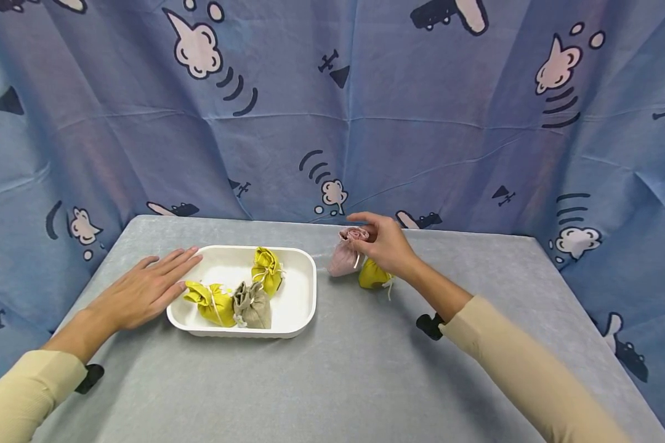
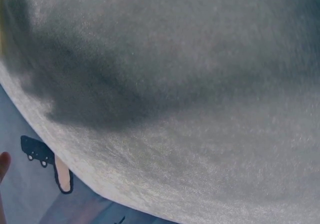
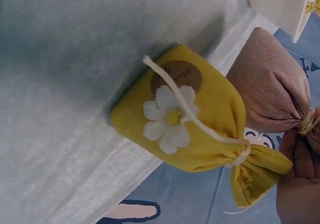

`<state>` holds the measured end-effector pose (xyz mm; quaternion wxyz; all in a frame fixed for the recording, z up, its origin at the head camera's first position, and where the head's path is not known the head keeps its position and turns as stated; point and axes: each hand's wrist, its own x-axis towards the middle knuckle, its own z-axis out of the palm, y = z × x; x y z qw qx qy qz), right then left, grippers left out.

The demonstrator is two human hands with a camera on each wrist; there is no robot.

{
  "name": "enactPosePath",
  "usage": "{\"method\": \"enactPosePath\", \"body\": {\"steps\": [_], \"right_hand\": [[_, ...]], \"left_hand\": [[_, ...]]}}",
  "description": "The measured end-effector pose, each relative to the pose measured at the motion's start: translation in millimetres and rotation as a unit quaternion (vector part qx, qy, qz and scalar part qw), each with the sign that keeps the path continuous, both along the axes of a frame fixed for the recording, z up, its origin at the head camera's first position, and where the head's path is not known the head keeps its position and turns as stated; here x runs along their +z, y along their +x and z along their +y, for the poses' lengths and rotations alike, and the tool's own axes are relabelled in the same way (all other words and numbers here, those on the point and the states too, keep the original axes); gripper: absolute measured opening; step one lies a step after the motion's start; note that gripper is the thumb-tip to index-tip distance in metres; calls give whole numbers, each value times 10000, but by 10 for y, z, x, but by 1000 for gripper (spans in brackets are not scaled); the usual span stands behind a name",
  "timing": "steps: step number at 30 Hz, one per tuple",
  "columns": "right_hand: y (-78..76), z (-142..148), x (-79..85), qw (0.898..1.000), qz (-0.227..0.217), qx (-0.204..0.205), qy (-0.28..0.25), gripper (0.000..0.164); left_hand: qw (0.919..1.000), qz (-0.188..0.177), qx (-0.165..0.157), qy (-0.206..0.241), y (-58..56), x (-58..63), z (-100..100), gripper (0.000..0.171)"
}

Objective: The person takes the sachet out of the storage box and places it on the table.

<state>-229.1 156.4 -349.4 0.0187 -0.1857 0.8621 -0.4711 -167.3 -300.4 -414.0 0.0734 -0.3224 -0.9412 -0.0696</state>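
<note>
My right hand (image 1: 389, 246) pinches a dusty-pink drawstring pouch (image 1: 345, 255) by its gathered neck. In the right wrist view its fingers (image 3: 300, 159) are at the tie of that pink pouch (image 3: 272, 83). Just beside it sits a yellow pouch (image 1: 372, 275), which carries a white flower and a round brown label. My left hand (image 1: 141, 292) lies with straight fingers over the left rim of a white tray (image 1: 295, 295). Inside the tray are two yellow pouches, one at the left (image 1: 215, 304) and one at the back (image 1: 267, 271), plus a grey-beige pouch (image 1: 257, 307).
A grey cloth covers the table (image 1: 332, 381). Behind it hangs a blue patterned curtain (image 1: 288, 123), close to the table's back edge. Black wrist bands with cameras show below both cuffs.
</note>
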Motion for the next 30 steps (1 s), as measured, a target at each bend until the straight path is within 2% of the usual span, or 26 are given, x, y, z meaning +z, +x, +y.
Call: {"method": "enactPosePath", "body": {"steps": [12,22,26,30], "right_hand": [[26,-28,-108,9989,19,54,474,41],[8,-57,-23,9989,215,145,383,39],[18,-127,33,9988,272,336,247,42],[51,-240,58,9980,100,625,86,48]], "left_hand": [[9998,-130,98,-89,8,2,4,57],[10000,-49,86,-12,1,-9,1,56],[9999,-74,133,-7,4,-12,-1,56],[9999,-93,138,26,0,-17,6,56]]}}
